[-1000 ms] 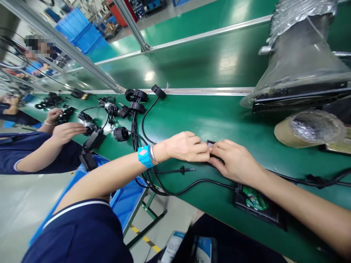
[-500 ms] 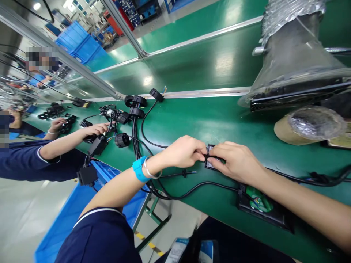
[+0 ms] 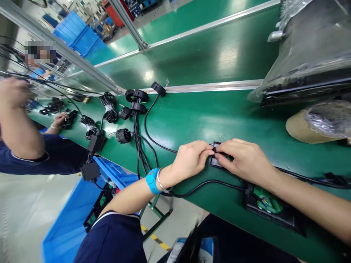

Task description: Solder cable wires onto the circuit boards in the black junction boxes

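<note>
My left hand [image 3: 192,157] pinches a black cable at the left edge of a small open black plastic housing [image 3: 216,162]. That black cable [image 3: 161,143] runs behind my left hand from a round black connector [image 3: 158,88] with bare coloured wires. Over the housing, my right hand [image 3: 243,157] has thumb and forefinger closed on the same dark cable end, close to my left fingertips. The inside of the housing is mostly hidden under my right fingers. Nearer to me, below my right forearm, lies a larger black housing [image 3: 276,215] with a green circuit board [image 3: 267,200].
Round black connectors [image 3: 123,135] and coiled cables [image 3: 109,107] lie to the left on the green bench [image 3: 197,117]. A blue bin [image 3: 64,219] stands below the bench's edge. Right are a plastic-covered hood [image 3: 307,58] and a cardboard tube [image 3: 301,126]. A co-worker's arm [image 3: 20,128] is at left.
My view has shifted slightly. Both my hands stay together at the small housing. The co-worker's nearer hand has lifted off the coiled cables, up and to the left.
</note>
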Available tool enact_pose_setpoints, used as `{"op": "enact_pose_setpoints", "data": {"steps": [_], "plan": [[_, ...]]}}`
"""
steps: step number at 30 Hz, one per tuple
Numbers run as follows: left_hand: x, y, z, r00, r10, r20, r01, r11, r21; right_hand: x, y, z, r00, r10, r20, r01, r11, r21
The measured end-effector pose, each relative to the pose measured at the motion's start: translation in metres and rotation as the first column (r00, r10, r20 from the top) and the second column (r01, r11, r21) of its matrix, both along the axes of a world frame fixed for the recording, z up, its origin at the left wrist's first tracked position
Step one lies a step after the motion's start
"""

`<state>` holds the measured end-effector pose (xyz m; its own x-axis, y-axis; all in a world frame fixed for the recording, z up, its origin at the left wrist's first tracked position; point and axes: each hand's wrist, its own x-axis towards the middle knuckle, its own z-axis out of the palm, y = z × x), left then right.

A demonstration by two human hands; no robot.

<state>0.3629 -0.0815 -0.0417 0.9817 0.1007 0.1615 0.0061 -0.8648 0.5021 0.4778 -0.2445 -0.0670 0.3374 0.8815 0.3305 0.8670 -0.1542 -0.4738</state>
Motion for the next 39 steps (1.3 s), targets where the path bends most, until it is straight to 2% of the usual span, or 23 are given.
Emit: {"op": "enact_pose_setpoints", "data": {"steps": [3,6,8,11,13,14,16,21,25,27,30,34,36,39], "plan": [[-0.003,0.004,-0.004,0.997,-0.062,0.036,0.059,0.995,0.075,0.000,0.000,-0.001,1.000,-0.005,-0.005,0.005,1.000,0.019],[-0.007,0.008,-0.007,0.989,-0.146,0.021,0.137,0.961,0.241,-0.001,0.000,-0.001,1.000,-0.004,-0.009,0.004,1.000,0.007],[-0.009,0.005,-0.007,0.984,-0.179,0.012,0.160,0.904,0.397,-0.003,0.001,0.001,1.000,-0.015,0.002,0.015,0.999,-0.037],[-0.011,-0.008,-0.005,0.982,-0.186,-0.015,0.156,0.772,0.616,-0.007,0.007,0.008,0.997,0.013,0.071,-0.004,0.991,-0.132],[-0.011,-0.016,-0.005,0.986,-0.161,-0.035,0.139,0.698,0.703,-0.010,0.013,0.014,0.992,0.064,0.107,-0.044,0.982,-0.183],[-0.011,-0.019,-0.005,0.988,-0.146,-0.043,0.132,0.682,0.719,-0.010,0.015,0.016,0.990,0.083,0.118,-0.058,0.977,-0.205],[-0.011,-0.020,-0.006,0.989,-0.131,-0.068,0.141,0.703,0.698,-0.009,0.018,0.020,0.988,0.087,0.127,-0.054,0.969,-0.242],[-0.006,-0.005,-0.004,0.987,-0.087,-0.137,0.141,0.879,0.455,-0.005,0.006,0.027,0.983,0.108,0.149,-0.056,0.947,-0.316],[-0.001,0.001,-0.002,0.991,-0.068,-0.112,0.097,0.958,0.272,-0.023,-0.007,0.031,0.973,-0.002,0.232,0.076,0.947,-0.313],[-0.001,0.000,-0.003,0.992,-0.073,-0.103,0.094,0.972,0.214,-0.037,-0.006,0.031,0.956,-0.022,0.292,0.121,0.938,-0.325],[-0.002,0.000,-0.006,0.993,-0.077,-0.094,0.093,0.979,0.183,-0.050,0.002,0.030,0.939,0.046,0.339,0.089,0.924,-0.372],[-0.004,0.000,-0.012,0.995,-0.082,-0.063,0.093,0.978,0.186,-0.040,0.002,0.033,0.958,0.083,0.276,0.048,0.899,-0.434],[-0.003,0.002,-0.014,0.994,-0.105,-0.039,0.111,0.978,0.179,-0.026,-0.010,0.034,0.975,0.085,0.204,0.003,0.917,-0.398],[-0.001,0.007,-0.016,0.987,-0.161,-0.005,0.160,0.973,0.167,-0.006,-0.035,0.031,0.990,0.075,0.118,-0.042,0.964,-0.262]]}}
